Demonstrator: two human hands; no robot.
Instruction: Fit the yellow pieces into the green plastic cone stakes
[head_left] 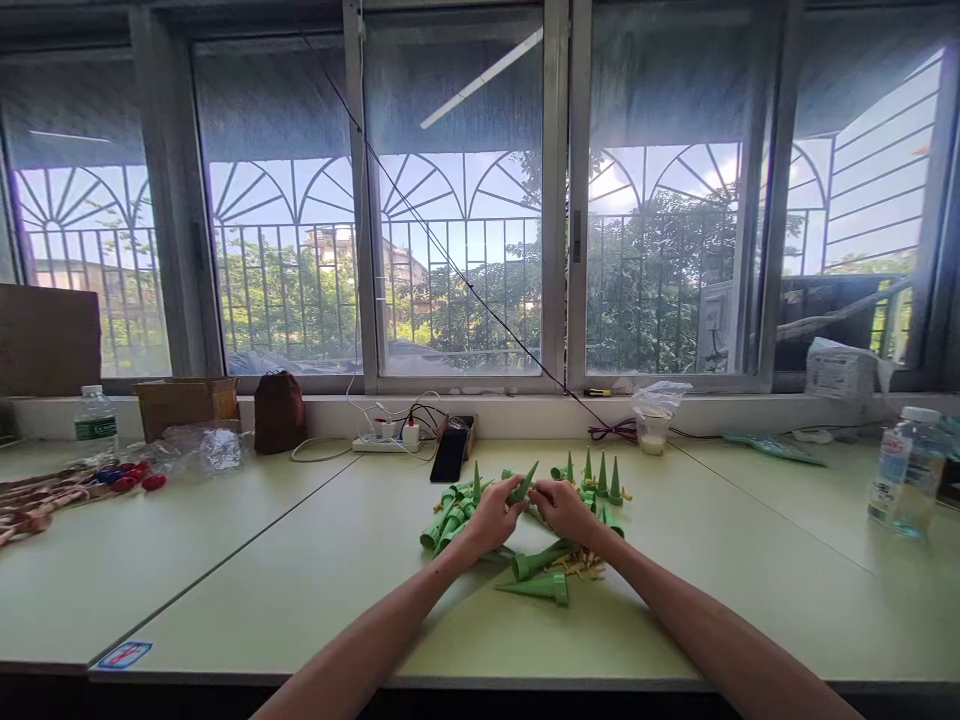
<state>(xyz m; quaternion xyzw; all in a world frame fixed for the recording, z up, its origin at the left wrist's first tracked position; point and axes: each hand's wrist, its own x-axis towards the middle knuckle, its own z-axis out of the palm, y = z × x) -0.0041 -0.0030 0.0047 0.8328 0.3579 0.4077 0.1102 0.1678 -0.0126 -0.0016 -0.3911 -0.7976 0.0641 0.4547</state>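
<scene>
In head view, my left hand (495, 515) pinches a green tapered spike (528, 480), tip toward one o'clock, seemingly angled for my right hand (562, 507), whose grip I cannot tell. Yellow fittings (587, 565) lie at the spike's five o'clock, probably for reach.

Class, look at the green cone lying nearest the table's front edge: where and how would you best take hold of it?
Probably by the wide collar of the green cone, pinched from above and the near side. It lies on its side, slim tip pointing left, so the collar offers the broadest grip; another green cone and yellow pieces lie beyond it.
</scene>
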